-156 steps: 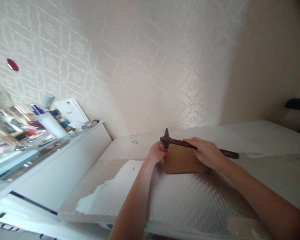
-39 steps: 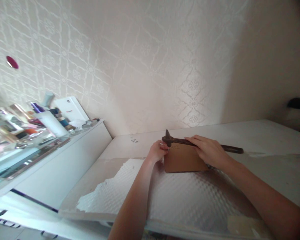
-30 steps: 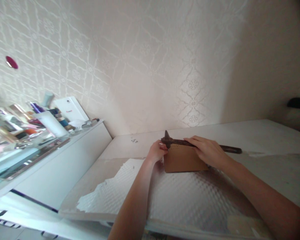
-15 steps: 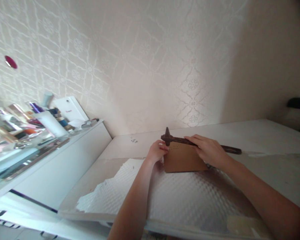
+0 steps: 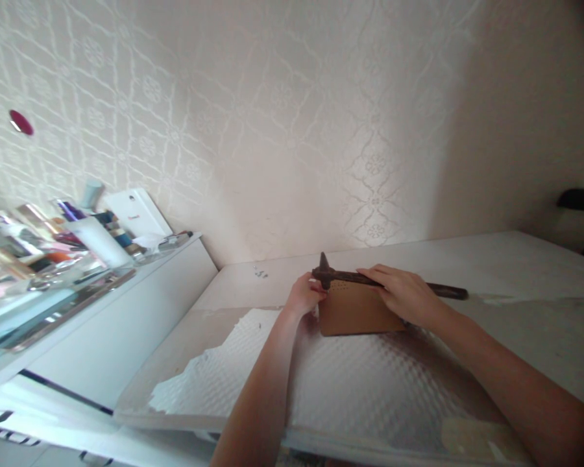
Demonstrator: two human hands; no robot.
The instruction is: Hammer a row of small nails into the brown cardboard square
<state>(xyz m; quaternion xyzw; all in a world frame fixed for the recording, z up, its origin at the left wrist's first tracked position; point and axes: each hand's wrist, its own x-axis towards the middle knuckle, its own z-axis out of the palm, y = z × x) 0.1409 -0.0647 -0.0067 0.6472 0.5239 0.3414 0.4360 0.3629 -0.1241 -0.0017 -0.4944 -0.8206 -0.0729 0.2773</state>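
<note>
My right hand [image 5: 403, 290] is wrapped round the middle of the dark handle of a hammer [image 5: 448, 290]. The hammer's head lies over the top left corner of a brown board [image 5: 357, 312], which carries rows of small dots or holes near its upper edge. At that same corner, my left hand [image 5: 305, 295] has its fingers closed close beneath the hammer head. Whatever those fingers pinch is too small or too hidden to make out. Under the board is a sheet of silvery bubble wrap [image 5: 350, 383].
Several small metal bits [image 5: 260, 274] lie on the white table [image 5: 467, 259] near the wall. To the left, a white cabinet [image 5: 141, 331] holds bottles, a white tube [image 5: 100, 241] and a white box [image 5: 139, 213]. A dark object [image 5: 581, 200] shows at the far right.
The hammer head has dropped slightly towards the board's corner, and my right hand has shifted a little with it. My left hand and the board look the same.
</note>
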